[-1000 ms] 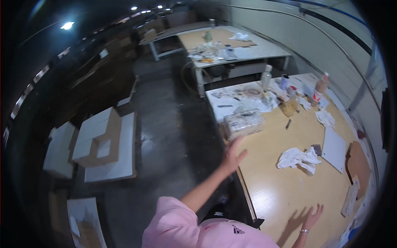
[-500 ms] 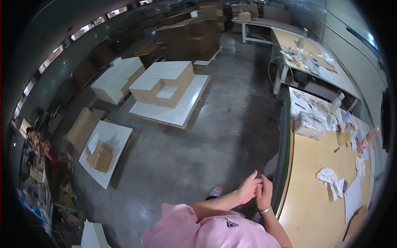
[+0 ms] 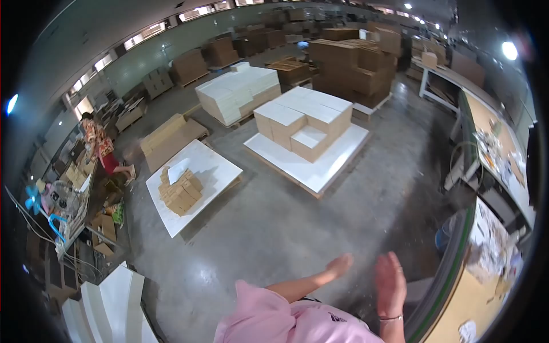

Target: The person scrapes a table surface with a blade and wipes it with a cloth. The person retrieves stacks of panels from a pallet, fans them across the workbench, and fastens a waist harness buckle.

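My left hand point(image 3: 339, 266) hangs over the grey floor in front of my pink shirt point(image 3: 297, 320), somewhat blurred, with its finger shape hard to read. To its right, my right hand point(image 3: 390, 280) is raised with its fingers stretched out and nothing in it; a bracelet circles the wrist. The two hands are apart. Nearest to my right hand is the green-edged workbench point(image 3: 452, 286).
A pallet point(image 3: 311, 177) bears white-topped boxes point(image 3: 306, 117). Left of it, a white board point(image 3: 217, 166) holds small cardboard pieces point(image 3: 182, 191). White panels point(image 3: 117, 303) stand at lower left. Another person point(image 3: 100, 143) is beside a cluttered bench at far left.
My hands were touching and have moved apart. The view has turned left, so the pallets appear farther right and the workbench shows less. More of the other person is visible.
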Demonstrator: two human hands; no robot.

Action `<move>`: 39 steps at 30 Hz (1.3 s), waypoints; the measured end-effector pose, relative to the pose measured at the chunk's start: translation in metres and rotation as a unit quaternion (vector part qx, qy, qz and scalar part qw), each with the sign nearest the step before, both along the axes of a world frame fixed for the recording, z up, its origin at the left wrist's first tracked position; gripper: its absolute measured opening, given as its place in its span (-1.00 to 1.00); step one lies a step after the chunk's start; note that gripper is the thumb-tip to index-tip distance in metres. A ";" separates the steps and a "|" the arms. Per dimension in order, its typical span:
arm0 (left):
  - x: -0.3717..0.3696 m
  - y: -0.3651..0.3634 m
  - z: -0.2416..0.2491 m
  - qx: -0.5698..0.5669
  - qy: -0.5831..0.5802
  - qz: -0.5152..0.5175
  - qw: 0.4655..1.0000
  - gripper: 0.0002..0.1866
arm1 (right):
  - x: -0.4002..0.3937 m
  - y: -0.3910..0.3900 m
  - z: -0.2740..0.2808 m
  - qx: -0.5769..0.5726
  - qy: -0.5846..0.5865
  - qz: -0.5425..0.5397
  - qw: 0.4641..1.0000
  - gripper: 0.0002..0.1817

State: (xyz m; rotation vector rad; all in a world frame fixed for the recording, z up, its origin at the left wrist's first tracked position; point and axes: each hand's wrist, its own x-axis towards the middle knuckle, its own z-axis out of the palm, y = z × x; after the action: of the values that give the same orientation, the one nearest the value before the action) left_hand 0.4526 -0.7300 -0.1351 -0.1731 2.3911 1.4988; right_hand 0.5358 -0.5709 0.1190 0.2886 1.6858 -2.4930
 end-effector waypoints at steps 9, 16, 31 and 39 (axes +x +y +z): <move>-0.058 -0.085 -0.027 0.467 0.062 0.205 0.858 -0.61 | -0.132 -0.171 -0.147 0.373 0.432 0.271 0.775 -0.52; -0.055 -0.211 0.021 0.538 -0.138 0.370 0.744 -0.70 | -0.243 -0.179 -0.228 0.572 0.316 0.353 0.670 -0.55; 0.039 -0.207 -0.114 0.015 -0.251 0.690 0.679 -0.63 | -0.613 -0.164 -0.356 0.604 0.027 0.602 0.521 -0.68; -0.023 -0.201 -0.089 0.001 -0.278 0.558 0.782 -0.60 | -0.702 -0.241 -0.395 0.574 -0.016 0.618 0.537 -0.71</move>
State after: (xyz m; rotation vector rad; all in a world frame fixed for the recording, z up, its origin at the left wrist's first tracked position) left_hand 0.4300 -0.9314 -0.2244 -1.9919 1.7389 1.4530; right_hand -0.1663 -0.8121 -0.2755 -0.5963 2.0104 -0.2062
